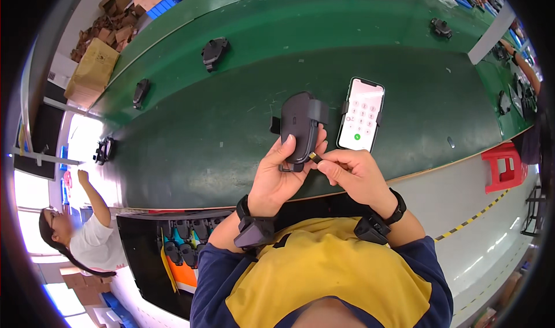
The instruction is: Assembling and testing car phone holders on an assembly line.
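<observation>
My left hand [274, 174] is wrapped round a black phone holder [297, 125] with side clamp arms, held tilted above the green table. Its thumb presses on the front face. Just to the right, my right hand [357, 174] pinches a small black plug with a gold-coloured metal tip [314, 157]. That tip is close to the holder's lower right side; whether it touches, I cannot tell. Beyond my right hand lies a white-screened phone [362, 113] showing a dial keypad, with dark clamp arms gripping both its sides.
More black holders stand about the green table [393, 67], one holder [215, 53] at the far left. A black case of holders [185, 244] sits below the near left edge. A person [95, 235] is at left, another's arm [525, 70] at right. A red stool [504, 167] stands right.
</observation>
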A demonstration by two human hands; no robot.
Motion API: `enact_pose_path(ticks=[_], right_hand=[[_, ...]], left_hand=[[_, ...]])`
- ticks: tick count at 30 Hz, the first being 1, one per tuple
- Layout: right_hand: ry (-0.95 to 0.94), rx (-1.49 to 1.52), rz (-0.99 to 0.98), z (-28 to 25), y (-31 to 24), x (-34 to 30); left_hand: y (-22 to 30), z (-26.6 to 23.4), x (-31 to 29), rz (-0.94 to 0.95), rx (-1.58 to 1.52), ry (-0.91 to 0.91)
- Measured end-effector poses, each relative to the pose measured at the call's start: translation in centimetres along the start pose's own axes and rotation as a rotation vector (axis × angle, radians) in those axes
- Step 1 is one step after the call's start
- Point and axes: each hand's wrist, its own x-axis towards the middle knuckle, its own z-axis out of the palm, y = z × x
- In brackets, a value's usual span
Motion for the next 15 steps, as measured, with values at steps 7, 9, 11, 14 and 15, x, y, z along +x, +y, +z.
enact_pose_path(ticks=[7, 9, 11, 14, 15], right_hand=[[-0.056, -0.098, 0.001, -0.2, 0.4, -0.7], [-0.027, -0.065, 0.001, -0.2, 0.4, -0.7], [-0.016, -0.050, 0.000, -0.3, 0.4, -0.7], [0.066, -0.057, -0.095, -0.4, 0.3, -0.7], [0.075, -0.071, -0.106, -0.4, 0.3, -0.7]], left_hand=[[-1.2, -0.2, -0.5, 0.053, 0.074, -0.007], [-1.1, -0.2, -0.4, 0.062, 0.096, -0.021], [-1.0, -0.1, -0.4, 0.073, 0.114, -0.051], [-1.2, 0.0, -0.3, 0.098, 0.123, -0.056], [-1.3, 0.0, -0.2, 0.109, 0.126, -0.048]])
